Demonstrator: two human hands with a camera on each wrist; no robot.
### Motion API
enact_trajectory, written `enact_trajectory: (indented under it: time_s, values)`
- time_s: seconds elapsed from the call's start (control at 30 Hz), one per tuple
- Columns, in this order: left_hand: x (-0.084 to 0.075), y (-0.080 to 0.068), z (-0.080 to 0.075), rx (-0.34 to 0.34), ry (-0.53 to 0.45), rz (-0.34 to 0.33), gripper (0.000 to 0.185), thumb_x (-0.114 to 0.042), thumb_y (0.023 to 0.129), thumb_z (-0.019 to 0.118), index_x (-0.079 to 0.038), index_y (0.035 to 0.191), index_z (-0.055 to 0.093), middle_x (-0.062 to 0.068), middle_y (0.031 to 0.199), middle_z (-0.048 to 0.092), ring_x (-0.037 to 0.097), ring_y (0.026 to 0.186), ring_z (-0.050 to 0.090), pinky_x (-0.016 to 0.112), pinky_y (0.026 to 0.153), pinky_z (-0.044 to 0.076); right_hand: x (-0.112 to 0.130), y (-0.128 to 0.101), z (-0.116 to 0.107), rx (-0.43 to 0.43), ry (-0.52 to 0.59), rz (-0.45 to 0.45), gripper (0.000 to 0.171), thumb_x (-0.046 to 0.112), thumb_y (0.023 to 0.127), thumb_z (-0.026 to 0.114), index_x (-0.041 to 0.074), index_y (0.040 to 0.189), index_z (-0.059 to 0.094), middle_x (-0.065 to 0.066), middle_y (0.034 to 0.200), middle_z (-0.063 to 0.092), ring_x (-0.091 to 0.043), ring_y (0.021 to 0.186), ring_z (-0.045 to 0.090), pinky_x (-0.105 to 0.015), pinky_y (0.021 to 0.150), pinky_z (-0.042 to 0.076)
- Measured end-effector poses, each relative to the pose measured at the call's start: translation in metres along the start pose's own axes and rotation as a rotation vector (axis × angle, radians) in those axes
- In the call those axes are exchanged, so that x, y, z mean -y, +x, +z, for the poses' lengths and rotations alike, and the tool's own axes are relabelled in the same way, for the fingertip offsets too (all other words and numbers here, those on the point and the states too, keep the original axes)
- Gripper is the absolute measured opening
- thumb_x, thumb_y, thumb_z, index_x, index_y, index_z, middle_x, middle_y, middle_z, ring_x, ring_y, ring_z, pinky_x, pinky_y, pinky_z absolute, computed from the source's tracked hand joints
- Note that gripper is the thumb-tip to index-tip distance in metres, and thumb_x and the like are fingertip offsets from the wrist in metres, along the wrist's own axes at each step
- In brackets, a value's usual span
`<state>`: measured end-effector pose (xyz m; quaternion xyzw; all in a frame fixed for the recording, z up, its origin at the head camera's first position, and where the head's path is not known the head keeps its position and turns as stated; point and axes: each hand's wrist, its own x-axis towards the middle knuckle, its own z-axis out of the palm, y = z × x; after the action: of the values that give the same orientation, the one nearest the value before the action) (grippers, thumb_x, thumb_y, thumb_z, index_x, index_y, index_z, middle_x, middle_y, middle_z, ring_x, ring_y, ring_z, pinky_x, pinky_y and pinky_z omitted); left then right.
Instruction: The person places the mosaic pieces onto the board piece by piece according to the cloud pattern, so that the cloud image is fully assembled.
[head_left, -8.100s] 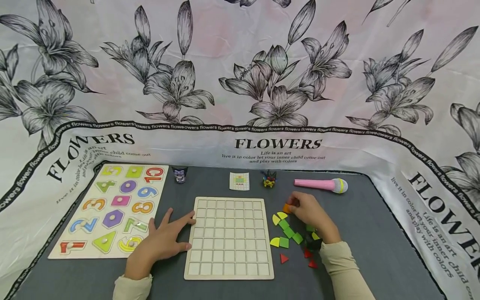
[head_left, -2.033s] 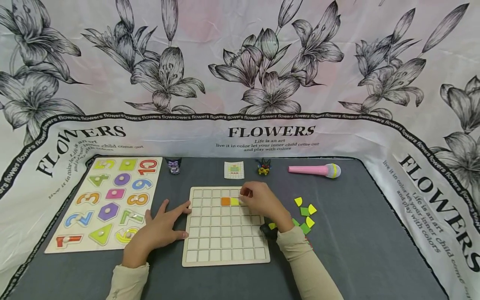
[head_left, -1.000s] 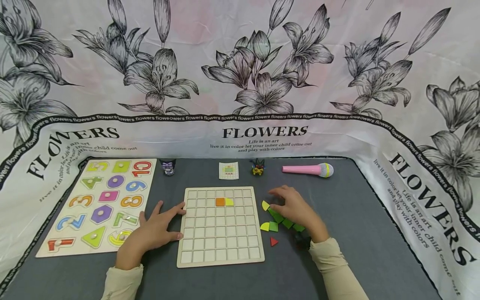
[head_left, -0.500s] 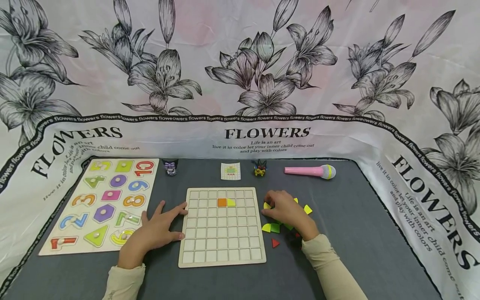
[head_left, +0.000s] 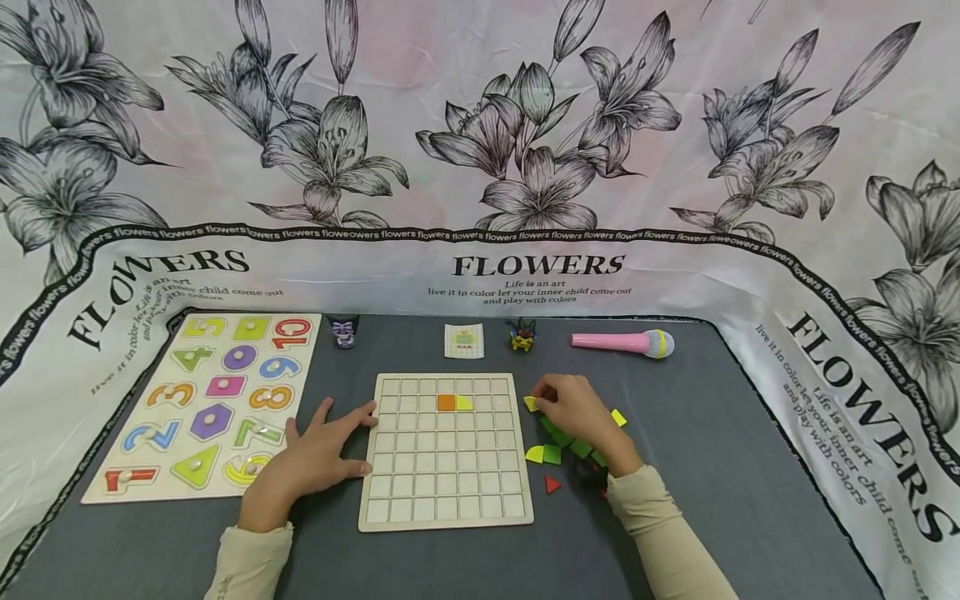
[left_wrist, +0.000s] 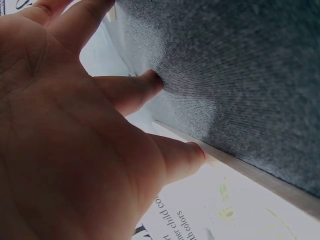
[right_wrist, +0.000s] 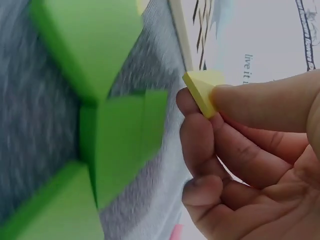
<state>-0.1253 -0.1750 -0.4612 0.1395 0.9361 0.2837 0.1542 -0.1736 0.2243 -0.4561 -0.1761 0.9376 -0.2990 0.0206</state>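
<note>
While the left hand point(head_left: 315, 462) lies spread against the grid board point(head_left: 447, 500), the right hand point(head_left: 573, 408) pinches a yellow piece point(right_wrist: 202, 90).

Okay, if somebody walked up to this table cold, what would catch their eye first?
Probably the wooden grid board in the middle, with only an orange square and a yellow piece filled in. Just right of it, the right hand pinches a yellow piece above loose green tiles, while the left hand rests flat at the board's left edge. A colourful number puzzle lies far left.
</note>
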Motion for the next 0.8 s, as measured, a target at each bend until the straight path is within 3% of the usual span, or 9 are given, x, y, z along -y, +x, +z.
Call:
enact_trajectory:
  time_s: [0.4,0.8]
  values:
    - [0.000,0.000,0.000,-0.002,0.006,-0.005,0.082,-0.024,0.088,0.090,-0.012,0.160,0.050,0.019,0.157,0.054,0.061,0.155,0.011,0.091,0.107,-0.002,0.011,0.005,0.010,0.037,0.224,0.016,0.006,0.008,0.098,0.077,0.004,0.097,0.074,0.000,0.090,0.070,-0.015,0.081,0.064,-0.035,0.073,0.055]
    - [-0.002,0.000,0.000,-0.006,0.006,0.000,0.082,-0.024,0.088,0.090,-0.012,0.159,0.051,0.018,0.157,0.055,0.061,0.155,0.012,0.091,0.108,-0.002,0.025,0.011,0.029,0.098,0.214,-0.066,0.004,0.003,0.096,0.075,0.003,0.098,0.072,0.001,0.087,0.068,-0.012,0.078,0.062,-0.030,0.068,0.053]
